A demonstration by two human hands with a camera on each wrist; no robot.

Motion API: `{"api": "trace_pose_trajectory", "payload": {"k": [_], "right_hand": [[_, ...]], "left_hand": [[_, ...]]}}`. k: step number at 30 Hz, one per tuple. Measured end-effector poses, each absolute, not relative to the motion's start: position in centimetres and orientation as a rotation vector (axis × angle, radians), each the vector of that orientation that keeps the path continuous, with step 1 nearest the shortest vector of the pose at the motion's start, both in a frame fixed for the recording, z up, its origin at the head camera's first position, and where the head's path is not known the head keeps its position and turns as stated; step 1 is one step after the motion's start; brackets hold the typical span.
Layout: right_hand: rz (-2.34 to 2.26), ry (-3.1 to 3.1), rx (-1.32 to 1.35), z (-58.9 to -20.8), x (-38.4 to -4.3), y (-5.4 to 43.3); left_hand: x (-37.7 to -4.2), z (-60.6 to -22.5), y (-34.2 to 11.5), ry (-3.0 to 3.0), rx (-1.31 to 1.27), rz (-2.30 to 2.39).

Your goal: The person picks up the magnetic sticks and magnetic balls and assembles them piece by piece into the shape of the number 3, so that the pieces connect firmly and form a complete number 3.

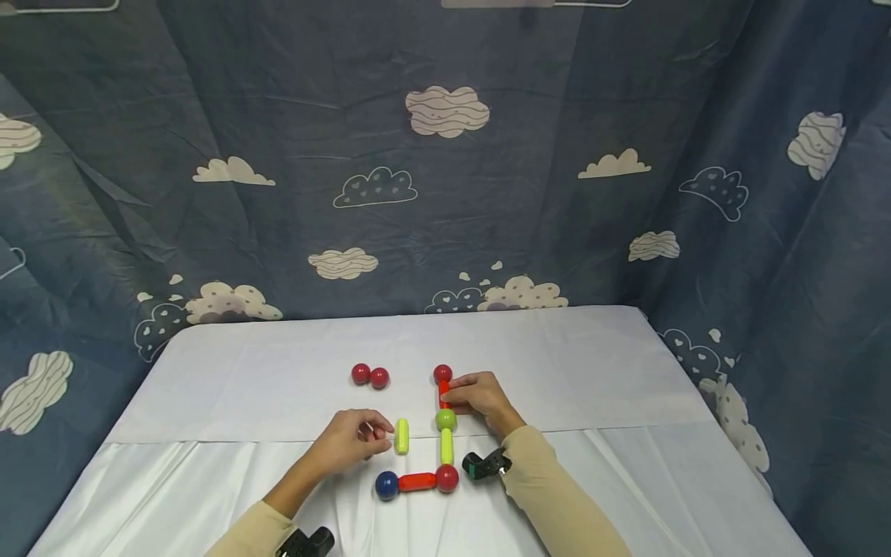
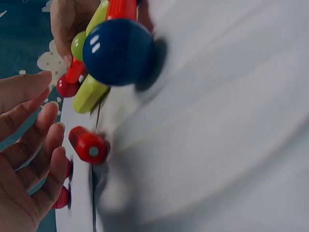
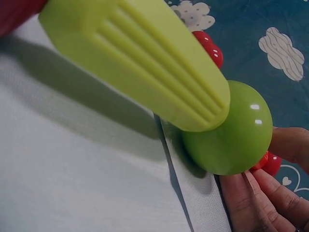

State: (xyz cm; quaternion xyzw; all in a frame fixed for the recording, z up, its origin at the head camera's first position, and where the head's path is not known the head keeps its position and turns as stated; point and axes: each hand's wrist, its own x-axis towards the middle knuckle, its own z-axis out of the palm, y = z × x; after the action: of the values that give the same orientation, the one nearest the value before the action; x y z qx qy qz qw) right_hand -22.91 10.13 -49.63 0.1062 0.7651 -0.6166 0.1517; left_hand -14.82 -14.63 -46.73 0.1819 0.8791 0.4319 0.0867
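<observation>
Head view: high, forward-down over table [image 1: 557, 356]; wrist views: close, low, tilted, facing curtain [image 1: 529, 170], sharing green ball [image 3: 248, 128].

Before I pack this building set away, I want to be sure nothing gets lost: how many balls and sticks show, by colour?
Red balls: 4
Green ball: 1
Blue ball: 1
Red sticks: 3 (one clear only in the left wrist view)
Yellow-green sticks: 2
Total: 11
</observation>
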Motion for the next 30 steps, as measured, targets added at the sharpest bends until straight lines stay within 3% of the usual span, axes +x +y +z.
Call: {"api": "trace_pose_trajectory", "payload": {"k": [9, 30], "right_hand": [[-1.787, 2.185, 0.303, -49.7, -23.0, 10.0], [-1.782, 2.204, 0.279, -50.1, -22.9, 10.2]], "left_hand": [[-15.4, -47.7, -15.3, 2.683, 0.284, 1.291], [-15.5, -48.3, -15.1, 2.716, 0.166, 1.133]]}}
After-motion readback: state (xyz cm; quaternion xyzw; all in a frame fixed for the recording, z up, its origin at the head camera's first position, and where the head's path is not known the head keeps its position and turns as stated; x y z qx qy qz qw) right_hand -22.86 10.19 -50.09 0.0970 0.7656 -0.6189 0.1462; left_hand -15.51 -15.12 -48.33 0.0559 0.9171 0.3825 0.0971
